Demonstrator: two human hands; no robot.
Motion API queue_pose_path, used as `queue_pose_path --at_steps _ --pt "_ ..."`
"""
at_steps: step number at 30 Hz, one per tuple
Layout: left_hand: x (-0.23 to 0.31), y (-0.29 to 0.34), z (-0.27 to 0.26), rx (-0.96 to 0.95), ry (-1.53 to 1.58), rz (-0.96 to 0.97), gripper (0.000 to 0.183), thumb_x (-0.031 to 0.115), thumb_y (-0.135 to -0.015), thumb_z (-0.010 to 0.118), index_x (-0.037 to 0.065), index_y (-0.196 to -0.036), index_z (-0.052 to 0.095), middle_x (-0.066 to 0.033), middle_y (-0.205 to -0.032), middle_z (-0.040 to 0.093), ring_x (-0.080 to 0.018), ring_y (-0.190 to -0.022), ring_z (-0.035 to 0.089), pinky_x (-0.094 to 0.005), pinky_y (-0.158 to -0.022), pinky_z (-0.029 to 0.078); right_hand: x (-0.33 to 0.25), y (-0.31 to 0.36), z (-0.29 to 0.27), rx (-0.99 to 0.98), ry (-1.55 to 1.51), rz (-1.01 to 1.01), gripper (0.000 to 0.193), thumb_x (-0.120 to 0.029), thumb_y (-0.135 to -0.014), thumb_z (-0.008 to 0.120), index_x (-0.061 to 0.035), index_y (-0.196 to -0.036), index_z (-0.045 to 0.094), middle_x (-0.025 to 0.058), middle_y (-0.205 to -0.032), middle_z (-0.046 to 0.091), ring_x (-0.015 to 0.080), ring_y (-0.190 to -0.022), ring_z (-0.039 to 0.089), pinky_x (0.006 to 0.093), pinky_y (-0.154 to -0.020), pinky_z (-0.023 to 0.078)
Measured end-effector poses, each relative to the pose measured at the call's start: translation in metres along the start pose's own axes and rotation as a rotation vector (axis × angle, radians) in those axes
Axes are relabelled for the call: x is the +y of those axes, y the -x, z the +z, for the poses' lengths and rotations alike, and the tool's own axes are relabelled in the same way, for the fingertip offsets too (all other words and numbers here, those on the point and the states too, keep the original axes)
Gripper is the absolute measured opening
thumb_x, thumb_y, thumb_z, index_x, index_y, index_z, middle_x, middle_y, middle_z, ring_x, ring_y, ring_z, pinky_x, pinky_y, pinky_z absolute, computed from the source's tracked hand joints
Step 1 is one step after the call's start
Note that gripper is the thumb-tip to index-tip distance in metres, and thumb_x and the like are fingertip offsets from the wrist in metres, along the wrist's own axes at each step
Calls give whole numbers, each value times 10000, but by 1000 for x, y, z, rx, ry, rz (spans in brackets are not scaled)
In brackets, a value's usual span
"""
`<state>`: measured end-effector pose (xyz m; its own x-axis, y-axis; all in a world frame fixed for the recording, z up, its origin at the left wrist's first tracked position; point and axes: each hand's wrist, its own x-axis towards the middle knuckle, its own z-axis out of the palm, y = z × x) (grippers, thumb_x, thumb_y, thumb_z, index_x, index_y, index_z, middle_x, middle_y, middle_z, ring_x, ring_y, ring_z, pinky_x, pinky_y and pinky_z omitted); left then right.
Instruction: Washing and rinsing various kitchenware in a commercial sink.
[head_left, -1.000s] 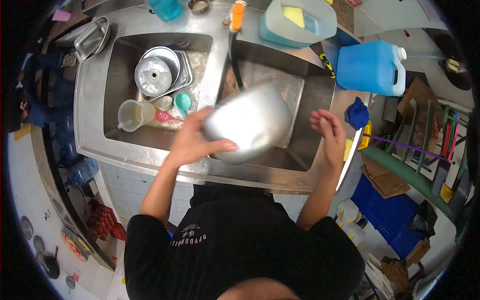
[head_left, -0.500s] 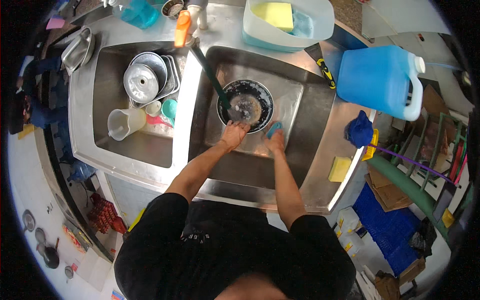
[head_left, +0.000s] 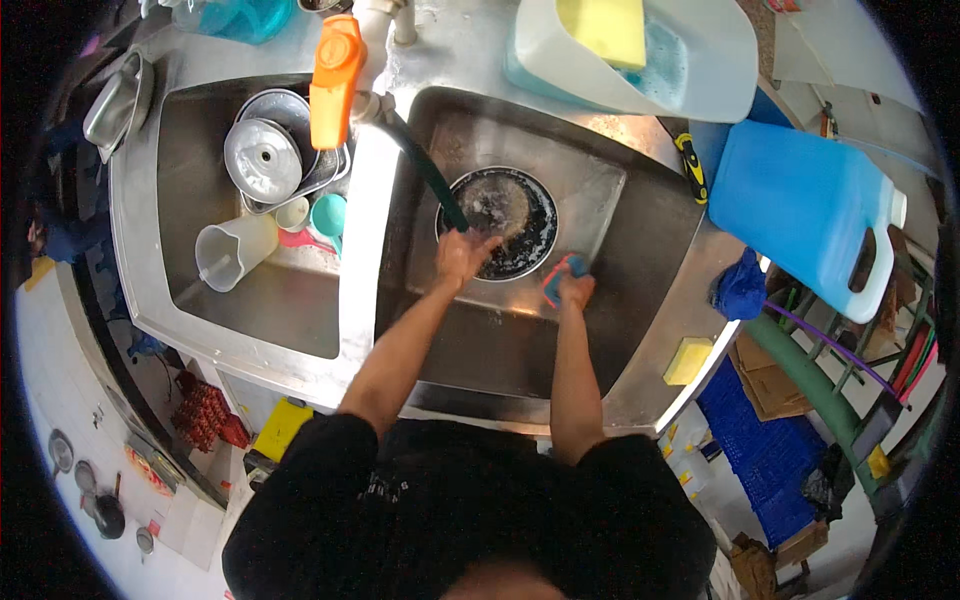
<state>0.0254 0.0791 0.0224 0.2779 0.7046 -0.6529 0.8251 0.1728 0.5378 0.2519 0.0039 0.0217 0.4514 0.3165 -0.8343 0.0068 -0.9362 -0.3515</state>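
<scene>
A dark round pan (head_left: pixel 535 238) with whitish suds inside sits in the right sink basin (head_left: pixel 640 240). My left hand (head_left: pixel 460 260) is at the pan's left near edge, its fingers closed round the lower end of a dark green hose (head_left: pixel 425 170) and one digit stretched over the pan. The hose hangs from the tap (head_left: pixel 372 106), which has an orange lever (head_left: pixel 335 85). To the right of the pan, and apart from it, my right hand (head_left: pixel 577 290) grips a blue and red sponge (head_left: pixel 560 280).
Metal lids (head_left: pixel 262 160), a clear pitcher (head_left: pixel 235 252) and a teal cup (head_left: pixel 328 215) lie in the left basin. Behind stands a white tub (head_left: pixel 690 75) holding a yellow sponge. A scraper (head_left: pixel 690 165), blue jug (head_left: pixel 790 210), blue cloth (head_left: pixel 740 285) and another yellow sponge (head_left: pixel 688 361) line the right ledge.
My left hand has gone from the pan's near rim to the hose end. My right hand, with the sponge, has drawn away from the pan. The whole view has shifted closer.
</scene>
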Motion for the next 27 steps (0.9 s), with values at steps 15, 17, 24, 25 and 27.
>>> queue_pose_path --at_steps 15,17,24,25,27 --pt "-7 7 46 533 464 -314 737 -22 -777 502 4 -1382 83 -169 -669 535 -345 -627 557 -447 -625 446 -60 -49 163 -87 1163 -854 590 -467 -887 472 -17 -1264 419 147 -731 662 360 -630 646 512 -617 502" --pt "1 15 52 577 467 -364 806 -43 -759 514 62 -1412 55 -133 -698 529 -282 -633 533 -383 -616 442 -60 -55 160 -73 1125 -1080 463 -358 -880 504 -8 -1182 460 157 -719 651 338 -604 641 479 -570 510" --pt "-1 22 64 623 586 -385 794 -69 -748 490 112 -1407 85 -89 -693 484 -224 -625 503 -372 -641 469 -58 -54 142 148 1044 -1108 565 -422 -902 482 -2 -1273 412 191 -670 631 378 -625 639 444 -533 515" --pt "2 25 67 667 601 -384 758 -16 -747 540 57 -1389 143 -124 -722 526 -259 -648 540 -392 -665 473 -53 -55 141 311 1102 -1287 604 -461 -901 473 -10 -1297 398 208 -695 632 379 -615 638 454 -528 515" --pt "12 34 72 577 633 -523 702 36 -772 537 23 -1368 167 -161 -763 543 -293 -702 555 -414 -692 473 -42 -56 137 134 831 -557 507 -389 -873 516 30 -1152 459 253 -769 631 420 -770 624 494 -695 498"
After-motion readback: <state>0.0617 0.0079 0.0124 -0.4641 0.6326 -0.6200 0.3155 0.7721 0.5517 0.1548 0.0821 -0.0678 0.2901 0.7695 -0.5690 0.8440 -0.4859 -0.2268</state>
